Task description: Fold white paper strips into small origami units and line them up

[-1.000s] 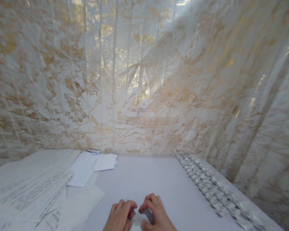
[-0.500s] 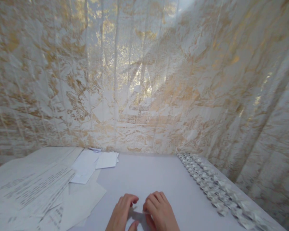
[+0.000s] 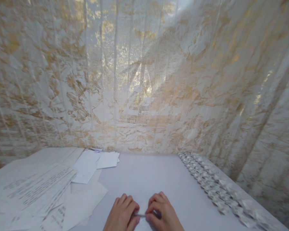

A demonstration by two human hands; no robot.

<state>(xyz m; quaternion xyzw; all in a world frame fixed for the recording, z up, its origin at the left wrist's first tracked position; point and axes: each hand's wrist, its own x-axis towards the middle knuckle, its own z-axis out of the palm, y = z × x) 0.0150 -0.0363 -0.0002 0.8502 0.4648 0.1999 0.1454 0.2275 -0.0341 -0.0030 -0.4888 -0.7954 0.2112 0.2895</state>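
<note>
At the near edge of the white table, my left hand and my right hand face each other. Between them is a small white piece of paper, seen edge-on as a thin strip. My left thumb and fingers pinch its left end. Its right end is pinched by my right thumb and index finger. Most of the paper is hidden behind my fingers and by the bottom of the picture.
Printed sheets lie overlapping on the left. Blank white sheets and a small stack of white paper sit behind them. Rows of folded paper pieces run along the right side. A gold-patterned curtain hangs behind the table.
Both hands have closed onto the paper. My left fingers, apart before, now pinch it, and the paper has gone from a loose light patch to a thin edge between the hands.
</note>
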